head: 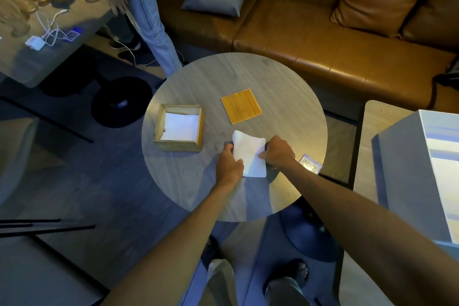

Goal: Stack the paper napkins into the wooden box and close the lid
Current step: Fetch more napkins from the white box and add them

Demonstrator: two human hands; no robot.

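Observation:
A white paper napkin (249, 154) lies near the front of the round grey table (285, 97). My left hand (229, 165) grips its left edge and my right hand (279, 153) grips its right edge. To the left stands the open wooden box (198, 129), with white napkins (180, 126) lying inside it. The flat wooden lid (241, 106) rests on the table behind the napkin, apart from the box.
A small QR-code card (310, 164) sits at the table's right edge. A brown leather sofa (323, 40) with cushions runs behind. A person (146, 12) stands at the back left beside another table (37, 57) with glasses and cables. A white box (422, 176) stands on the right.

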